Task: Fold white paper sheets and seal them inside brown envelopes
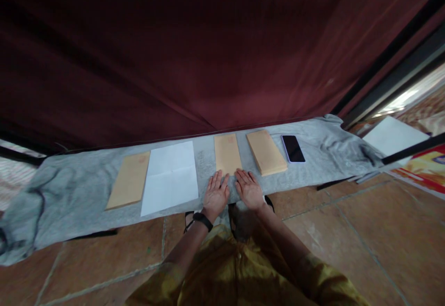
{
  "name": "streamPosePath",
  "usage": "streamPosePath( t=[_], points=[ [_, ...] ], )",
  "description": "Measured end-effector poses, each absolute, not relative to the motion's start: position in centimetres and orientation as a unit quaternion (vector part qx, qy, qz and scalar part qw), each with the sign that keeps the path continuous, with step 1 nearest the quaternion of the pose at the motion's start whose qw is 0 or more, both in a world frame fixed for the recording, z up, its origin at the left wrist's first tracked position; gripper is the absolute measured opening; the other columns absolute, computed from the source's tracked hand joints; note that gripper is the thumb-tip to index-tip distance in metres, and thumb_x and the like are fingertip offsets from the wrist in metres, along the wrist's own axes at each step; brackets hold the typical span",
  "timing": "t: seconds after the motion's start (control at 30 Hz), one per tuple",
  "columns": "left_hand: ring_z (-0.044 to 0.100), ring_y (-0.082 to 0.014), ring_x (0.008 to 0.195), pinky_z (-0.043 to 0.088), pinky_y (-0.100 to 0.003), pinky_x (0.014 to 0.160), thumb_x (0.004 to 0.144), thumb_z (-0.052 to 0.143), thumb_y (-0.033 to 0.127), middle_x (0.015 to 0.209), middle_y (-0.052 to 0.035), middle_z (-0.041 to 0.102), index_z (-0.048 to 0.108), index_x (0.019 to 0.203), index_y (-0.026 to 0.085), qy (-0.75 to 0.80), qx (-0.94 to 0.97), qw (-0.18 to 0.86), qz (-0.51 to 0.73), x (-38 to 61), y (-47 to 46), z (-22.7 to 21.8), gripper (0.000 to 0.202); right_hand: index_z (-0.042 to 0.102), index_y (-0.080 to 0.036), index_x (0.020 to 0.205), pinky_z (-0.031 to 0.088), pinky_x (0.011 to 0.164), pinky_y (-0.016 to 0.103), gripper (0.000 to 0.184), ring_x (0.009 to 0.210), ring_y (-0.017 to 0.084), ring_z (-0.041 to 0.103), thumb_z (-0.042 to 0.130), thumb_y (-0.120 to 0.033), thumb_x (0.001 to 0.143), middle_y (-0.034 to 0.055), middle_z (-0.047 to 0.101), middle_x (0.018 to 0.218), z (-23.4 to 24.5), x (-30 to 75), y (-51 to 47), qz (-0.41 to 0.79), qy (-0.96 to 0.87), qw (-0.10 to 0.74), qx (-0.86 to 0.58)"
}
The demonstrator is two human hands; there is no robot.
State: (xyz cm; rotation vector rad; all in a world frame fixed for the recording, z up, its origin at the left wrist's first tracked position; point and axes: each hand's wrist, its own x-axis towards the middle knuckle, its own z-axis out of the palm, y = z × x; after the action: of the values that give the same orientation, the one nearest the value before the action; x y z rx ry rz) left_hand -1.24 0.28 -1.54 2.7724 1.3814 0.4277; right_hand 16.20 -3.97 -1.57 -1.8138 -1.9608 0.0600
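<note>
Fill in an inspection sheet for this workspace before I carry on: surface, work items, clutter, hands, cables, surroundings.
Surface: gray cloth, wrinkled toward both ends.
Work items: brown envelope in the middle, flat; stack of brown envelopes to its right; creased white paper to its left; brown envelopes farther left, count unclear.
Clutter: smartphone, screen dark, right of the stack.
Hands: left hand and right hand both open, palms down, fingertips at the middle envelope's near edge; black wristband on the left wrist.
Cables: nothing seen clearly.
Surroundings: dark red curtain behind, tiled floor below, red-and-yellow printed item at far right.
</note>
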Motion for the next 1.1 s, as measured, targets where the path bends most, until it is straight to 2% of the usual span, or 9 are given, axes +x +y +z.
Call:
streamPosePath(
  t=[0.13,0.3,0.47,0.83,1.1],
  points=[
    [0.031,-0.0289,0.151,0.030,-0.054,0.122,0.098,0.042,0.025,0.159,-0.0128,0.040,0.046,0.150,0.017,0.455,0.881,0.007,0.128,-0.3,-0.1,-1.2,0.053,0.053,-0.016,0.145,0.029,0.120,0.044,0.045,0.139,0.023,0.050,0.037,-0.029,0.105,0.0097,0.054,0.150,-1.8,16.2,-4.0,0.019,-0.714,0.237,-0.659],
    [0.030,-0.0233,0.151,0.026,-0.046,0.125,0.100,0.037,0.024,0.160,-0.0082,0.041,0.044,0.151,0.015,0.423,0.897,0.033,0.120,1.2,-0.2,-1.0,0.052,0.052,-0.015,0.146,0.028,0.121,0.045,0.046,0.139,0.024,0.049,0.036,-0.029,0.105,0.0112,0.054,0.149,-2.4,16.3,-4.0,0.015,-0.716,0.235,-0.657],
    [0.029,-0.0215,0.152,0.026,-0.041,0.125,0.102,0.035,0.028,0.160,-0.0107,0.040,0.040,0.152,0.010,0.400,0.908,0.049,0.116,1.0,0.1,-1.0,0.053,0.052,-0.013,0.146,0.028,0.120,0.046,0.047,0.139,0.025,0.049,0.036,-0.028,0.105,0.0124,0.055,0.149,-2.7,16.4,-4.0,0.005,-0.721,0.228,-0.654],
    [0.028,-0.0237,0.152,0.024,-0.044,0.125,0.103,0.039,0.043,0.161,-0.0135,0.038,0.042,0.152,0.011,0.421,0.898,0.054,0.119,-1.1,0.4,-1.4,0.059,0.051,-0.015,0.146,0.029,0.119,0.045,0.046,0.138,0.025,0.050,0.036,-0.028,0.105,0.0116,0.055,0.149,-3.0,16.3,-4.0,-0.012,-0.719,0.236,-0.653],
    [0.031,-0.0244,0.151,0.025,-0.045,0.125,0.103,0.039,0.044,0.160,-0.0147,0.037,0.039,0.153,0.008,0.450,0.885,0.040,0.114,-2.2,0.3,-1.1,0.062,0.051,-0.014,0.146,0.027,0.119,0.047,0.046,0.138,0.026,0.048,0.035,-0.028,0.106,0.0124,0.055,0.148,-3.2,16.1,-4.5,-0.022,-0.696,0.243,-0.675]
  ],
)
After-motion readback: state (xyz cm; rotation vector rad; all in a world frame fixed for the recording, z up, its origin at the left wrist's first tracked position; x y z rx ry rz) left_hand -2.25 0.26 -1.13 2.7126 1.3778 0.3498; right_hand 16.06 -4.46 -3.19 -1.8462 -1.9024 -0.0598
